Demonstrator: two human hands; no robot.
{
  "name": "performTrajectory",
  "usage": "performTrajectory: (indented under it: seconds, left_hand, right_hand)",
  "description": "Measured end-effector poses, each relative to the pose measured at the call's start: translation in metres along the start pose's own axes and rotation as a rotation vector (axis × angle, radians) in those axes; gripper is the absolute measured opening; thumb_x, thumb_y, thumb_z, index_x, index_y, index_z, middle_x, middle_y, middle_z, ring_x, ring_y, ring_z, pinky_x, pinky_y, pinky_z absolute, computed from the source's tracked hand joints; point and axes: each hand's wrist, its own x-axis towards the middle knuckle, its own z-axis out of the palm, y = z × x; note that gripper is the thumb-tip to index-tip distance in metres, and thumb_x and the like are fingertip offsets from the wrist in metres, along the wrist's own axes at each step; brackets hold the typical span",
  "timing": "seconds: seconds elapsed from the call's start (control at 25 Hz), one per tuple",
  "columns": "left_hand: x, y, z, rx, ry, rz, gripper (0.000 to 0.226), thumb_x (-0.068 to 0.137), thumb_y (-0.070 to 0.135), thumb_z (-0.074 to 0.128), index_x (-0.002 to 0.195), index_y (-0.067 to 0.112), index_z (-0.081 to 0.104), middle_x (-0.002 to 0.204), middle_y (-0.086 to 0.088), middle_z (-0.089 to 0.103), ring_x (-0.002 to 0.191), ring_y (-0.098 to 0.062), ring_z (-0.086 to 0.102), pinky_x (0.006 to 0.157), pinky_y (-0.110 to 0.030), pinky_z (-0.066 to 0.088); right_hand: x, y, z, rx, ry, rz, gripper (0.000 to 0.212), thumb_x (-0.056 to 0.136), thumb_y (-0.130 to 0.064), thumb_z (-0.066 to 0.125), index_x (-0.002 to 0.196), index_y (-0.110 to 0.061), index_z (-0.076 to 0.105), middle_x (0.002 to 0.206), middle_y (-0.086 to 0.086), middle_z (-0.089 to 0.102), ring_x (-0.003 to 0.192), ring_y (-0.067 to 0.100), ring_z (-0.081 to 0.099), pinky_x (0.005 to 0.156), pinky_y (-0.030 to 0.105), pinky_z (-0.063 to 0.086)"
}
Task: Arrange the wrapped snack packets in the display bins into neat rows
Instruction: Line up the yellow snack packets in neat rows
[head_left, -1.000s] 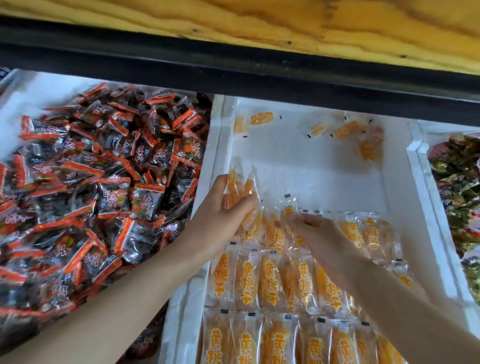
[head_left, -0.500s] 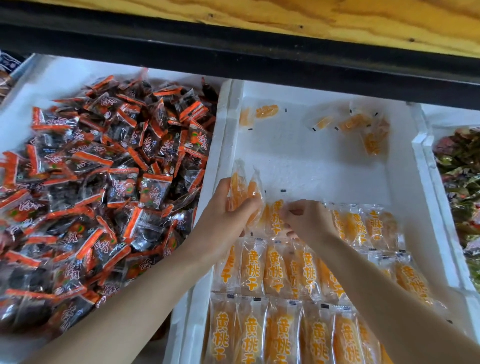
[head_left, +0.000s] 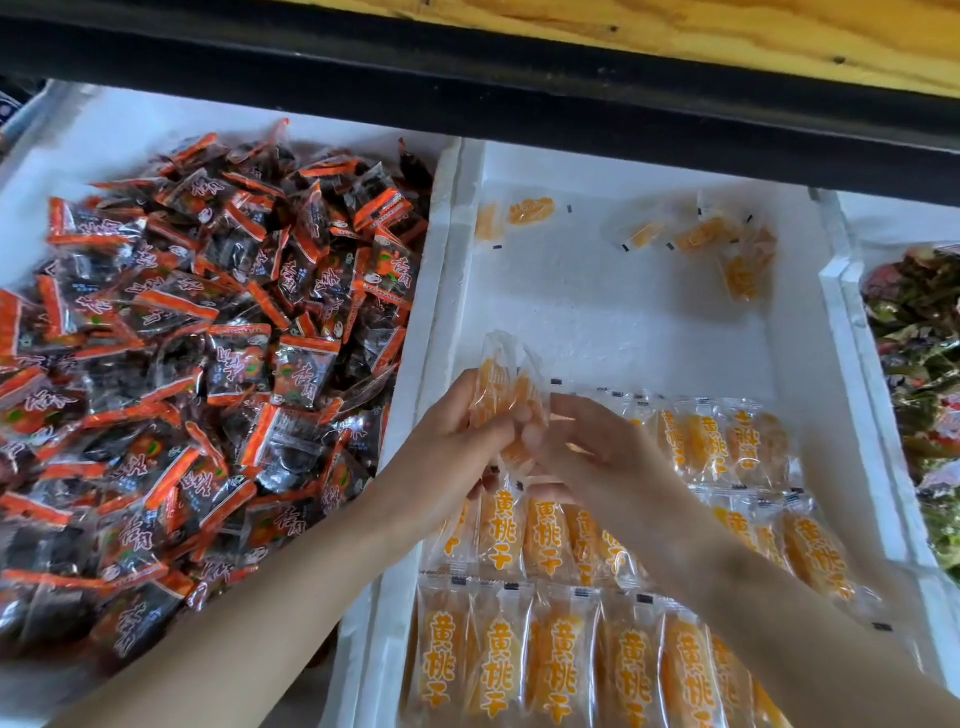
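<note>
The nearest row of orange packets (head_left: 545, 670) lies along the bottom of the white foam bin (head_left: 623, 312), upright and side by side, printed faces up. Behind it a second row (head_left: 540, 535) runs across the bin, partly covered by both forearms. Above this row, the left hand (head_left: 447, 452) has its fingers and thumb curled round a small bunch of packets (head_left: 501, 384), which stands upright with its clear ends pointing away. The right hand (head_left: 597, 452) meets the bunch from the right, fingers bent and touching its lower part; whether they pinch a packet cannot be determined because of blur. A partial third row (head_left: 727, 441) occupies the right side of the bin, just beyond the right hand. Farther back, loose packets (head_left: 727, 244) lie scattered near the rear wall. The left bin (head_left: 67, 135) holds a heap of dark, red-edged packets (head_left: 208, 364); green-wrapped packets (head_left: 919, 338) fill the bin at right. A black rail (head_left: 467, 78) and a wooden board (head_left: 727, 31) run across above.
</note>
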Motion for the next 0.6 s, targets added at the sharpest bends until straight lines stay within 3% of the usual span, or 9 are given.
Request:
performTrajectory:
  seconds: [0.08,0.16,0.28,0.32,0.36,0.4,0.44,0.52,0.6]
  left_hand:
    - [0.0,-0.003,0.005,0.001,-0.017,0.032,0.017,0.096,0.035,0.051,0.1,0.051,0.045,0.068,0.027,0.062,0.056,0.008,0.055,0.056,-0.012,0.045]
    - [-0.002,-0.003,0.012,0.052,-0.043,0.085,0.02,0.097,0.032,0.048,0.112,0.045,0.049,0.061,0.03,0.06,0.053,0.011,0.054,0.05,-0.006,0.04]
    - [-0.008,-0.001,0.021,0.132,-0.075,0.128,0.023,0.096,0.04,0.039,0.116,0.051,0.04,0.065,0.033,0.061,0.067,0.016,0.059,0.055,-0.001,0.038]
    - [-0.009,-0.001,0.023,0.138,-0.087,0.125,0.025,0.092,0.048,0.034,0.116,0.055,0.036,0.085,0.038,0.057,0.074,0.02,0.057,0.059,0.0,0.038]
    - [-0.01,0.001,0.025,0.141,-0.089,0.115,0.028,0.086,0.054,0.031,0.114,0.06,0.031,0.067,0.042,0.057,0.072,0.025,0.053,0.062,0.003,0.036]
    - [-0.01,0.001,0.027,0.138,-0.078,0.11,0.031,0.082,0.058,0.029,0.113,0.062,0.025,0.06,0.044,0.037,0.07,0.031,0.047,0.065,0.008,0.032]
    - [-0.01,0.005,0.029,0.126,-0.062,0.1,0.032,0.081,0.058,0.029,0.111,0.063,0.018,0.074,0.05,0.041,0.067,0.038,0.038,0.065,0.012,0.026]
    - [-0.009,0.006,0.033,0.101,-0.046,0.082,0.019,0.087,0.054,0.032,0.102,0.061,0.022,0.071,0.053,0.038,0.063,0.043,0.03,0.06,0.014,0.023]
    - [-0.007,0.007,0.036,0.091,-0.037,0.092,0.013,0.092,0.047,0.036,0.094,0.059,0.031,0.066,0.052,0.044,0.064,0.041,0.035,0.059,0.012,0.027]
  right_hand:
    - [-0.008,0.002,-0.004,0.092,-0.015,0.023,0.041,0.086,-0.029,0.064,0.125,-0.023,0.057,0.11,-0.005,0.068,0.087,0.009,0.07,0.084,0.031,0.056]
    - [-0.011,-0.002,-0.009,0.176,-0.077,0.033,0.027,0.09,-0.021,0.06,0.116,-0.025,0.064,0.112,-0.006,0.068,0.096,0.008,0.068,0.085,0.027,0.055]
    - [-0.019,-0.003,-0.014,0.127,-0.136,0.03,0.016,0.091,-0.025,0.058,0.104,-0.023,0.068,0.102,-0.004,0.072,0.097,0.009,0.067,0.092,0.03,0.052]
    - [-0.021,-0.003,-0.016,0.066,-0.11,0.009,0.012,0.088,-0.027,0.062,0.096,-0.022,0.069,0.093,-0.002,0.073,0.092,0.01,0.069,0.091,0.03,0.053]
    - [-0.022,-0.003,-0.018,0.012,-0.071,-0.015,0.006,0.085,-0.026,0.066,0.088,-0.022,0.07,0.085,-0.001,0.073,0.085,0.011,0.07,0.088,0.027,0.053]
    - [-0.023,-0.001,-0.021,-0.015,-0.034,-0.028,0.003,0.084,-0.023,0.068,0.081,-0.022,0.069,0.078,-0.001,0.073,0.079,0.01,0.07,0.082,0.022,0.054]
    - [-0.023,0.0,-0.023,-0.019,-0.007,-0.053,0.008,0.084,-0.017,0.067,0.079,-0.022,0.068,0.073,-0.003,0.072,0.073,0.008,0.069,0.074,0.018,0.054]
    - [-0.023,0.001,-0.025,0.092,0.019,-0.074,0.015,0.088,-0.008,0.061,0.084,-0.022,0.063,0.071,-0.006,0.071,0.068,0.005,0.068,0.063,0.012,0.05]
    - [-0.022,0.009,-0.028,0.222,0.066,-0.037,0.018,0.09,-0.008,0.058,0.096,-0.025,0.058,0.077,0.0,0.07,0.073,0.005,0.069,0.063,0.01,0.049]
